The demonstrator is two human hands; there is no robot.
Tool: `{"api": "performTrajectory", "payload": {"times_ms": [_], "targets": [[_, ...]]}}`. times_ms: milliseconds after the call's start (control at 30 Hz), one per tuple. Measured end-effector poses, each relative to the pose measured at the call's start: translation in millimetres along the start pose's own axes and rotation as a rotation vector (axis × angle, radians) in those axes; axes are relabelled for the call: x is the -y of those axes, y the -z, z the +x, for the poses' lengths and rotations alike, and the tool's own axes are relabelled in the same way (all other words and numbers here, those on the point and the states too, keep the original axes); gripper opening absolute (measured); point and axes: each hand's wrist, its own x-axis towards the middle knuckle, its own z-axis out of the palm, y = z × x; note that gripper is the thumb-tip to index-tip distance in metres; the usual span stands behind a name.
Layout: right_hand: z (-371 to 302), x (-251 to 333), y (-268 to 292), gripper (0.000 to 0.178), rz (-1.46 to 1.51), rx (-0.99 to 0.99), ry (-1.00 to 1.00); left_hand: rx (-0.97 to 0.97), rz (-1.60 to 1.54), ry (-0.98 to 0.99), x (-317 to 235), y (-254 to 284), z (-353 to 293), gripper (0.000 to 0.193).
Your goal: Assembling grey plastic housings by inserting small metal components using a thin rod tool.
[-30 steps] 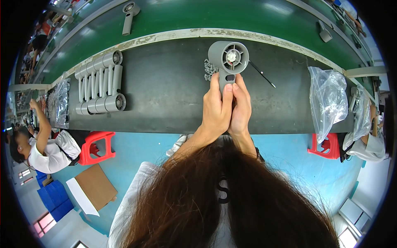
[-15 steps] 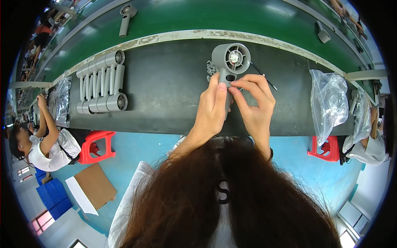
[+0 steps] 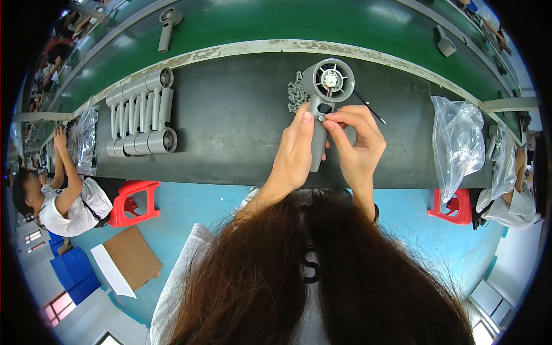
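Observation:
A grey handheld fan (image 3: 318,146) is held above the dark bench, its round head pointing away from me and its handle toward me. My left hand (image 3: 294,154) is closed around the left side of the handle, thumb on the front. Thumb and forefinger of my right hand (image 3: 361,140) are pinched together at the front of the handle. At their tips is a small light-grey piece (image 3: 322,118), just below a dark oval opening; whether it is seated cannot be seen. A pile of small grey parts (image 3: 296,94) lies left of the fan head.
Several grey handheld fans (image 3: 141,112) lie in rows on the left of the bench. A thin black tool (image 3: 371,107) lies right of the fan. Clear plastic bags (image 3: 458,141) are at the right. Beyond the rail, a green conveyor (image 3: 247,26) carries another fan (image 3: 166,31). A person sits at left.
The held fan has shifted slightly right, and more of its handle shows. The small piece is now visible at my right fingertips. Fans on the conveyor have moved slightly left.

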Motion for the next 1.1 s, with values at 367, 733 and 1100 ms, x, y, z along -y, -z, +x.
{"api": "performTrajectory", "payload": {"times_ms": [367,733,1100], "targets": [[1,16,3,0.013,-0.200,0.016,0.027,-0.027,0.062,-0.042,1,-2,-1,0.043],[-1,25,-1,0.013,-0.274,-0.030,0.052,-0.041,0.142,-0.071,-4,-4,-2,0.038],[-21,-6,-7,0.058,0.546,0.042,-0.707,-0.021,0.132,-0.092,0,-7,-4,0.037]]}}
